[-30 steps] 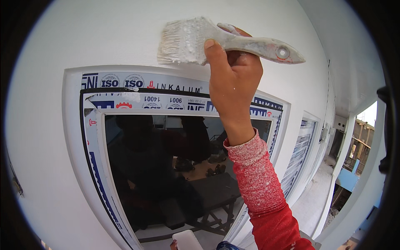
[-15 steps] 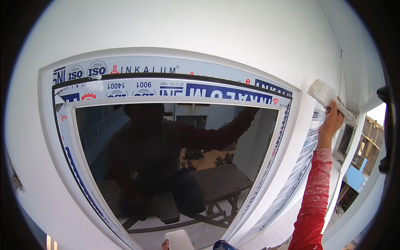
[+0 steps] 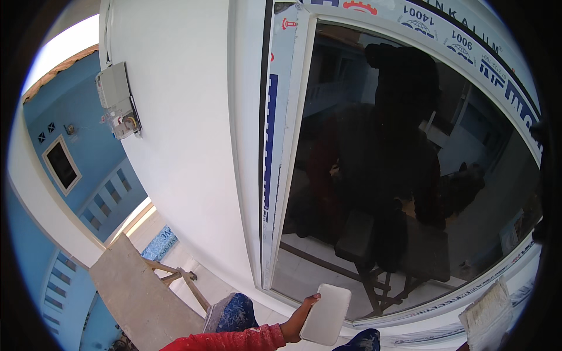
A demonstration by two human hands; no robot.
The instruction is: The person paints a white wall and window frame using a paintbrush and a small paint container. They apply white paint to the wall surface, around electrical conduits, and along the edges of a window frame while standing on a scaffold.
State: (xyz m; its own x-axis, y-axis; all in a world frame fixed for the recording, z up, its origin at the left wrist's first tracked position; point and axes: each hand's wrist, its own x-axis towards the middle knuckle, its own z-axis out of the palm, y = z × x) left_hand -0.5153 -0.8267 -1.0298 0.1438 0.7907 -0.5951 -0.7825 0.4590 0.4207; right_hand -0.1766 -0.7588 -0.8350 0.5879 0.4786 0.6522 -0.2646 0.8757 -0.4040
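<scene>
My left hand (image 3: 295,323), at the end of a red sleeve dusted with white, grips a white rectangular piece (image 3: 325,314) with rounded corners by its left edge. Whether that piece is solid or hollow, I cannot tell. At the lower right stands a wide, flat tool (image 3: 486,313) coated in whitish plaster. Only a sliver of my right hand (image 3: 464,346) shows below it at the picture's edge; most of its fingers are cut off. Beside both hands is a window with dark glass (image 3: 374,152), its frame covered in printed protective film (image 3: 285,117).
White wall (image 3: 175,117) runs left of the window, with a grey meter box (image 3: 116,85) mounted on its corner. A plank platform on wooden legs (image 3: 137,298) stands at lower left. My paint-spattered blue knees (image 3: 237,313) are low in view. A blue building (image 3: 76,128) lies beyond.
The view has swung left and down. My right hand has come down from high on the wall with the flat tool. My left hand and its white piece now show more fully.
</scene>
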